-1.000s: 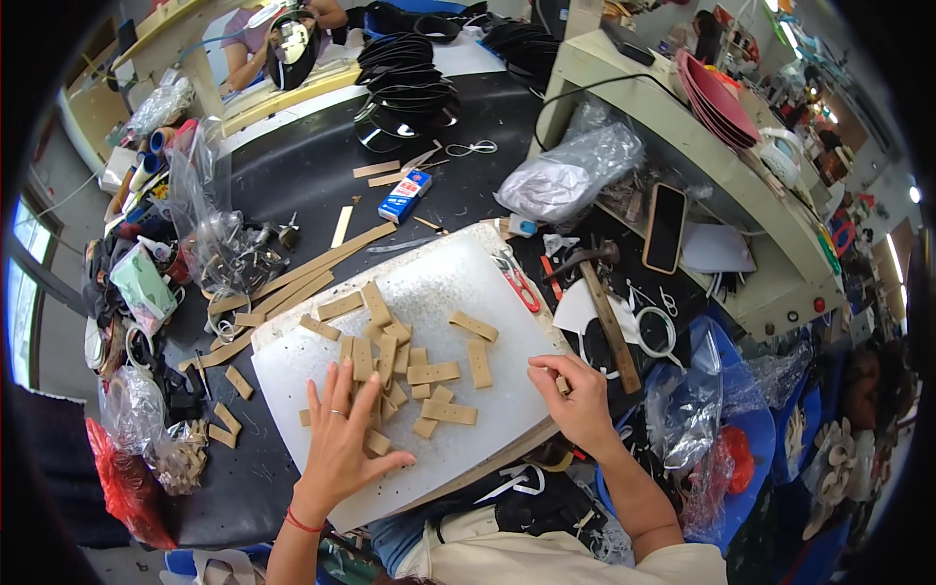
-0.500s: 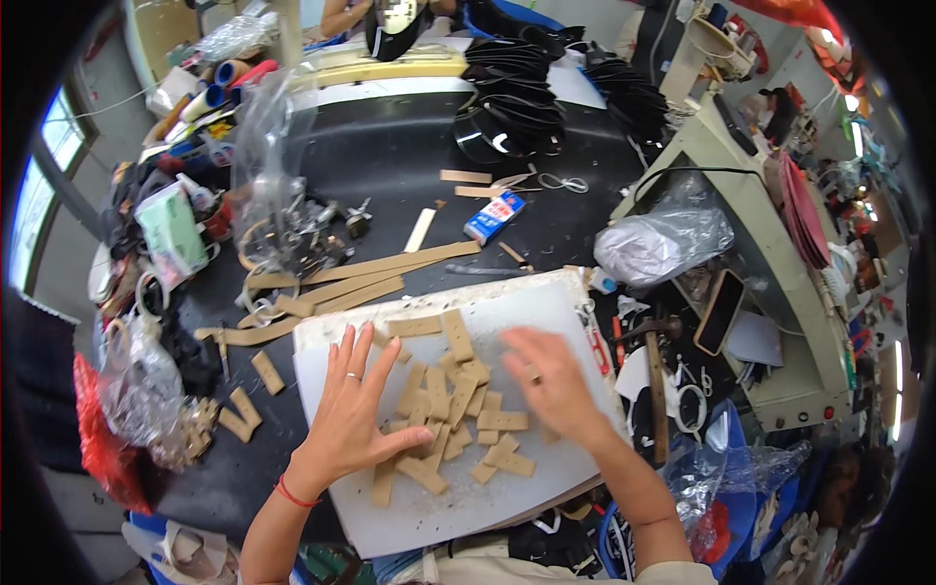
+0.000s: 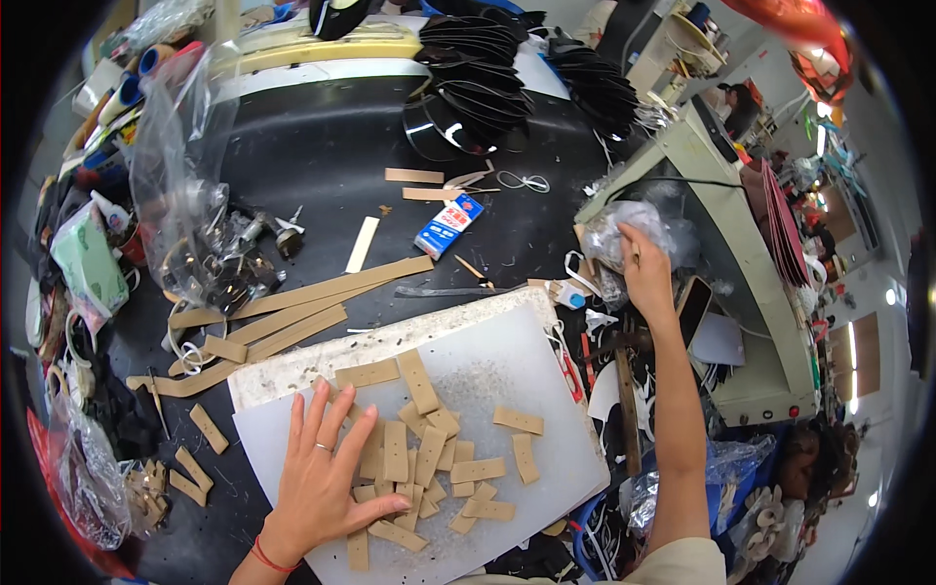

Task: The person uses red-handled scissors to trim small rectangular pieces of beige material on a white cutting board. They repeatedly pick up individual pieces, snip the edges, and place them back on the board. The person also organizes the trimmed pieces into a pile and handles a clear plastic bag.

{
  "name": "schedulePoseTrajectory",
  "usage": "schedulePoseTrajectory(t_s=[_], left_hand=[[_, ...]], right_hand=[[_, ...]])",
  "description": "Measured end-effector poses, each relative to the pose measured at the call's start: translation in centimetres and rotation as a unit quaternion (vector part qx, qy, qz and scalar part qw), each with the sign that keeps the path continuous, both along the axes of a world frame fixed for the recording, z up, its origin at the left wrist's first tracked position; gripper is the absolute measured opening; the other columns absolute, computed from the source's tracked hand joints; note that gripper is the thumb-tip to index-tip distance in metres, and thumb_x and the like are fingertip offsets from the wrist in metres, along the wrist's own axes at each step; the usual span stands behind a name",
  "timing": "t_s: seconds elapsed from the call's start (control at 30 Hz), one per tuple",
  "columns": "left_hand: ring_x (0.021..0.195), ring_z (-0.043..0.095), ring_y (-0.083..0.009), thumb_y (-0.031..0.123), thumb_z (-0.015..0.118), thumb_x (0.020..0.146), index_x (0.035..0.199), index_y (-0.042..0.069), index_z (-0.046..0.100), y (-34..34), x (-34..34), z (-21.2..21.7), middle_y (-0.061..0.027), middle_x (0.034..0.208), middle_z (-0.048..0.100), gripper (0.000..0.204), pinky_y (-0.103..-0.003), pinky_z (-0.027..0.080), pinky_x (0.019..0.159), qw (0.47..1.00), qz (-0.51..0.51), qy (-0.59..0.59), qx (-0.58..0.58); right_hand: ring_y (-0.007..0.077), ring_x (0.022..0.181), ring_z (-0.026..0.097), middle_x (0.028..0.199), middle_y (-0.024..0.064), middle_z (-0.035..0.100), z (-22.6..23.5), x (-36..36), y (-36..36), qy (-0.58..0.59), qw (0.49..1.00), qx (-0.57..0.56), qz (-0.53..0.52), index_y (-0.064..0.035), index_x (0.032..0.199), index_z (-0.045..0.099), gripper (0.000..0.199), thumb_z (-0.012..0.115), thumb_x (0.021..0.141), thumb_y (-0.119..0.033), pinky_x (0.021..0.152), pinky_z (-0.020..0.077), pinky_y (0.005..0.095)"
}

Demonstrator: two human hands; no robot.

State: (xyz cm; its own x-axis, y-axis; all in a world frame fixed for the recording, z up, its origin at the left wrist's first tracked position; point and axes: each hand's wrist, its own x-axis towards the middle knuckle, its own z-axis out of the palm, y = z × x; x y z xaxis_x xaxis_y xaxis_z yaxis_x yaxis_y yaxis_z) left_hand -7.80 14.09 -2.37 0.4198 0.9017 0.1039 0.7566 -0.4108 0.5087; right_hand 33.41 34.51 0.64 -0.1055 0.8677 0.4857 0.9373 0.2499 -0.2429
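Observation:
My left hand [image 3: 327,478] is open, its fingers spread over the left side of a pile of short tan strips with small holes [image 3: 395,450]. Its thumb lies across some of them. The strips lie scattered on a white sheet [image 3: 526,361] on top of a worn pale board [image 3: 283,380]. Off to the right, my right hand [image 3: 646,273] has its fingers curled on a crumpled clear plastic bag [image 3: 639,222] in front of the beige machine. What the bag holds is hard to make out.
Long tan strips [image 3: 312,291] and a blue-and-white box [image 3: 448,225] lie beyond the board. A hammer [image 3: 626,409] and a phone [image 3: 693,309] sit right of it, near the beige machine [image 3: 751,292]. Stacked black curved pieces [image 3: 468,83] stand at the back.
My right hand has left the pile and reached right and away to the plastic bag. My left hand remains spread at the pile. The whole view has shifted, so the board appears further left and lower.

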Motion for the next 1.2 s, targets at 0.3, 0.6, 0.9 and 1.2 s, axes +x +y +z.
schedulePoseTrajectory(t_s=[0.3, 0.6, 0.9, 1.2], left_hand=[[0.134, 0.025, -0.0437, 0.066, 0.064, 0.071, 0.132, 0.003, 0.044, -0.1, 0.3, -0.2, -0.0212, 0.142, 0.034, 0.091, -0.059, 0.015, 0.109, 1.0, 0.022, 0.017, 0.01], [0.132, 0.028, -0.0444, 0.064, 0.063, 0.073, 0.13, 0.001, 0.045, -0.1, 1.2, 0.2, -0.0224, 0.14, 0.036, 0.087, -0.058, 0.018, 0.108, 0.999, 0.041, 0.008, 0.01], [0.131, 0.031, -0.0441, 0.06, 0.066, 0.072, 0.128, 0.001, 0.047, -0.4, 0.6, -0.3, -0.022, 0.138, 0.038, 0.084, -0.057, 0.019, 0.108, 0.998, 0.063, -0.013, 0.012], [0.132, 0.03, -0.0419, 0.057, 0.069, 0.072, 0.129, 0.002, 0.047, 0.0, 0.7, 0.0, -0.0209, 0.138, 0.038, 0.082, -0.057, 0.019, 0.108, 0.999, 0.041, -0.014, 0.016]], right_hand=[[0.0188, 0.06, 0.062, 0.091, 0.0129, 0.063, 1.6, 2.9, -2.9, 0.168, 0.982, 0.006, -0.089, -0.0069, 0.134, 0.042, 0.043, 0.051, 0.093, -0.014, 0.053, 0.0497, 0.027], [0.0183, 0.053, 0.06, 0.072, 0.015, 0.063, -0.5, 7.1, 0.9, 0.067, 0.989, -0.053, -0.125, 0.0008, 0.12, 0.055, 0.042, 0.057, 0.088, -0.027, 0.047, 0.0464, 0.0305], [0.0252, 0.087, 0.062, 0.1, 0.0189, 0.055, 10.4, -5.2, 5.9, 0.736, 0.645, -0.18, 0.094, 0.01, 0.104, 0.045, 0.021, 0.053, 0.09, -0.004, 0.072, 0.0576, 0.0322], [0.028, 0.118, 0.043, 0.128, 0.0156, 0.041, -3.4, -1.5, 14.2, 0.764, 0.607, -0.198, -0.094, -0.0009, 0.127, 0.04, 0.041, 0.054, 0.088, -0.002, 0.095, 0.0431, 0.0383]])
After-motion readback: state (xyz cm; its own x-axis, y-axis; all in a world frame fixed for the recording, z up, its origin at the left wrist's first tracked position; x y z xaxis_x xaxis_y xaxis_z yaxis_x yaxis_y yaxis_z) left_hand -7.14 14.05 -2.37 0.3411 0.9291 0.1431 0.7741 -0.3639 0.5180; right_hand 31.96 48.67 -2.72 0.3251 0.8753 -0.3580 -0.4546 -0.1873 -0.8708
